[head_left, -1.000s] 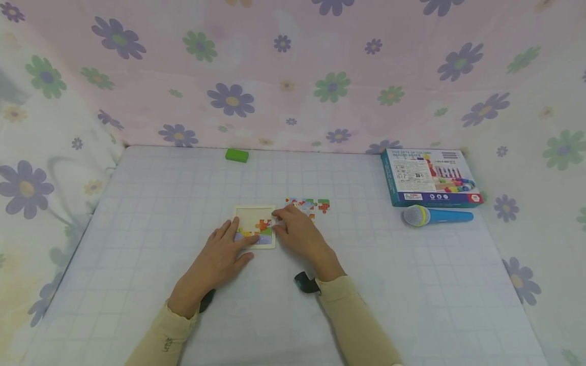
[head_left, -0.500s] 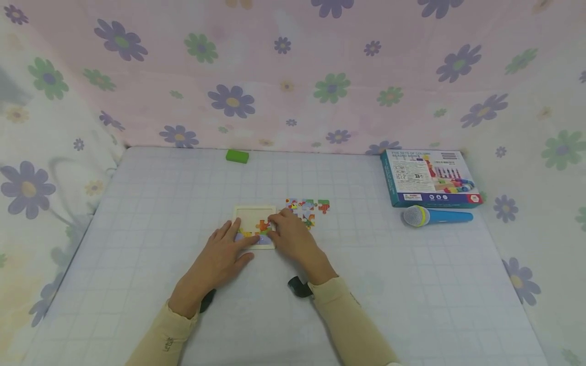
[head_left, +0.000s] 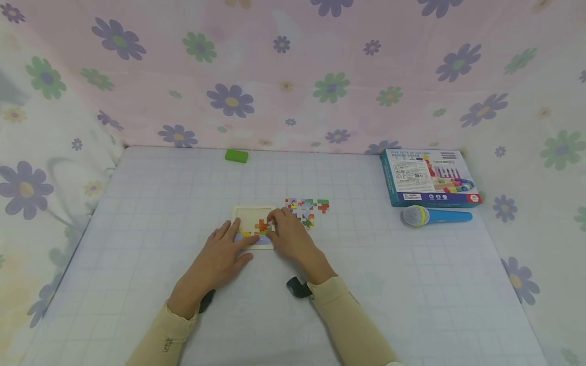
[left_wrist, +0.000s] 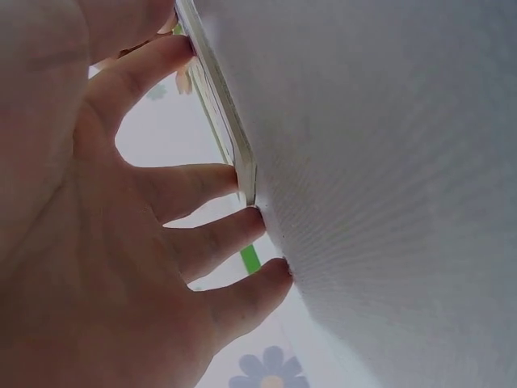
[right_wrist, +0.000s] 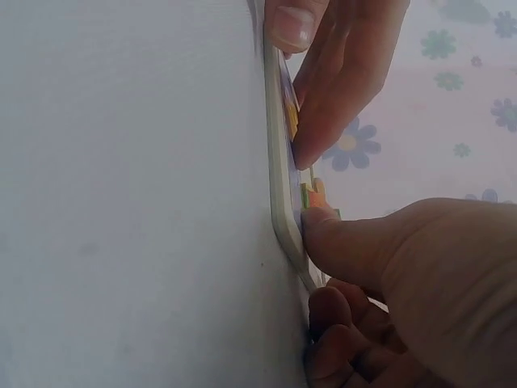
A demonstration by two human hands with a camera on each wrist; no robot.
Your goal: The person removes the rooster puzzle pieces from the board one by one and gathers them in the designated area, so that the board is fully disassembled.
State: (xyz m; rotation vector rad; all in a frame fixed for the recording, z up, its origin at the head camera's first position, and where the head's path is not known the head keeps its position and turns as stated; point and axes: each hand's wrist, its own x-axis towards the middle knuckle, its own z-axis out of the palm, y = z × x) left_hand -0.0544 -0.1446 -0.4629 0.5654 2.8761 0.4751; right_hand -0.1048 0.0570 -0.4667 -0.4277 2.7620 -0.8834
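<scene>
A square jigsaw tray (head_left: 254, 207) with a pale rim lies in front of me in the head view. Its bottom row holds purple and green puzzle pieces (head_left: 264, 240), and an orange piece (head_left: 262, 224) sits above them. My left hand (head_left: 220, 254) rests with spread fingers on the tray's left side and lower pieces; in the left wrist view its fingertips (left_wrist: 222, 178) meet the rim. At the tray's right edge my right hand (head_left: 295, 239) pinches a puzzle piece, mostly hidden by the fingers. In the right wrist view the right thumb (right_wrist: 343, 242) presses down beside a green-and-orange piece (right_wrist: 313, 194).
Several loose puzzle pieces (head_left: 308, 205) lie just right of the tray, behind the right hand. A green block (head_left: 236, 156) is at the table's back edge. On the right are a boxed toy set (head_left: 432, 178) and a blue toy microphone (head_left: 446, 216).
My right hand has shifted slightly left, bringing the puzzle piece from outside the rim over the tray's right side. More loose pieces show behind it. The left hand has stayed in place.
</scene>
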